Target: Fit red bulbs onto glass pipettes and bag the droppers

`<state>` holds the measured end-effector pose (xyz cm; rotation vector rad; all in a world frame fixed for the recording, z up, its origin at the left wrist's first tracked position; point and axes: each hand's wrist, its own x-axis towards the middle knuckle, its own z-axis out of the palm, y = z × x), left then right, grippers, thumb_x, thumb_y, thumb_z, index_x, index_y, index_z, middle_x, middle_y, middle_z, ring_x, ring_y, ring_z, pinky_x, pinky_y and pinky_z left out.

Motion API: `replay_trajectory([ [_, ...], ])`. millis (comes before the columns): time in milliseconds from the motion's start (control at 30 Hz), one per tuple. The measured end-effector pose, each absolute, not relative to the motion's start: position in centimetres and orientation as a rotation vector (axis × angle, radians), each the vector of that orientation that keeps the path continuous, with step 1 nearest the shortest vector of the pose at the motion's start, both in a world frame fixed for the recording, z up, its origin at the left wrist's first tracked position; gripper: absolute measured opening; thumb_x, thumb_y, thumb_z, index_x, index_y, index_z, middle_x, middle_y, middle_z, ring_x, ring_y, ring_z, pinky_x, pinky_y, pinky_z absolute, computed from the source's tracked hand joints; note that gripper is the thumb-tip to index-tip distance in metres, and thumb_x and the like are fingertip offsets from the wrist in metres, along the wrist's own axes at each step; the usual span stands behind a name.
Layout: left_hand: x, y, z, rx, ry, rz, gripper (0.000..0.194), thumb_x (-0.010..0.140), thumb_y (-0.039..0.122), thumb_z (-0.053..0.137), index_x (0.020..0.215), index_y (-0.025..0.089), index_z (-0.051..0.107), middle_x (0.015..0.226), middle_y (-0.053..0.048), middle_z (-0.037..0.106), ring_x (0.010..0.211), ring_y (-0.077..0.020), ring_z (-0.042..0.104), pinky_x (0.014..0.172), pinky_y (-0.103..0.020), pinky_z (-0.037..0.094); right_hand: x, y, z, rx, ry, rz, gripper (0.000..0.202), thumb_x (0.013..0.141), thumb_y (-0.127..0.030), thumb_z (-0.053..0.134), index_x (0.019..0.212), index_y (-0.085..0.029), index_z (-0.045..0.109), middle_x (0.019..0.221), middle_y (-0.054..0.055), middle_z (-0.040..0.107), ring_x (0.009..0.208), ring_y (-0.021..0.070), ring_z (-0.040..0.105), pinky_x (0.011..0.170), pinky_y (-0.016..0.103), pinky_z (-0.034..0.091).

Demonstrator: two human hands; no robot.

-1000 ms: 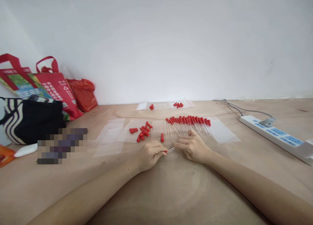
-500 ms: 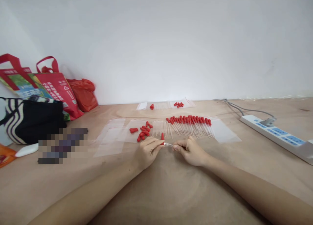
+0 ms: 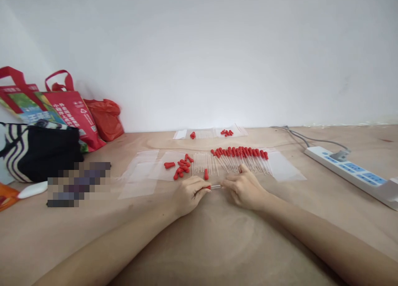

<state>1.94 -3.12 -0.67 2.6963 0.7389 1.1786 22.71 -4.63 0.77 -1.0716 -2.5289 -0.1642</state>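
Observation:
My left hand (image 3: 190, 195) pinches a red rubber bulb (image 3: 209, 187), most of it hidden by the fingers. From its mouth a thin clear dropper tube (image 3: 215, 186) runs right into the closed fingers of my right hand (image 3: 244, 188). Just beyond my left fingertips lies a single loose bulb (image 3: 206, 174). Farther left is a pile of red bulbs (image 3: 183, 166), beside a row of bare clear tubes (image 3: 202, 162). Behind my right hand, several droppers with red bulbs fitted (image 3: 242, 152) lie side by side, bulbs toward the wall.
Clear plastic bags (image 3: 141, 174) lie left, another bag (image 3: 284, 166) right. More bulbs and tubes on plastic (image 3: 226, 132) are near the wall. A power strip (image 3: 348, 166) stands right; a black striped bag (image 3: 49, 153) and red shopping bag (image 3: 76, 116) stand left.
My right hand has turned, its fingers curling farther over the tube. The bulb and tube between my hands sit slightly lower, apart from the loose bulb behind, which now shows more fully.

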Motion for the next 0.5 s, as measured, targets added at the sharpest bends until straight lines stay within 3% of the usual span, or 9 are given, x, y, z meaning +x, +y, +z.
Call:
replay_trajectory([
  [167,2.1,-3.4,-0.5,2.715,0.802,1.122,0.011,0.082,0.019,0.049,0.084,0.014,0.058,0.072,-0.005,0.061,0.067,-0.0139,0.056,0.064,-0.025,0.045,22.4,-4.6,-0.4,-0.957,-2.425,-0.426,0.021,0.072,-0.008,0.039,0.068,-0.015,0.058,0.057,0.000,0.054,0.047,0.0081,0.028,0.061,0.030,0.015],
  [500,2.1,-3.5,-0.4,2.713,0.740,1.053,0.013,0.083,0.021,0.047,0.081,0.014,0.057,0.071,-0.005,0.060,0.065,-0.0139,0.055,0.061,-0.025,0.044,21.7,-4.9,-0.6,-0.978,-2.427,-0.135,0.022,0.075,-0.009,0.039,0.079,-0.017,0.059,0.064,0.000,0.059,0.053,0.0094,0.038,0.062,0.029,0.016],
])
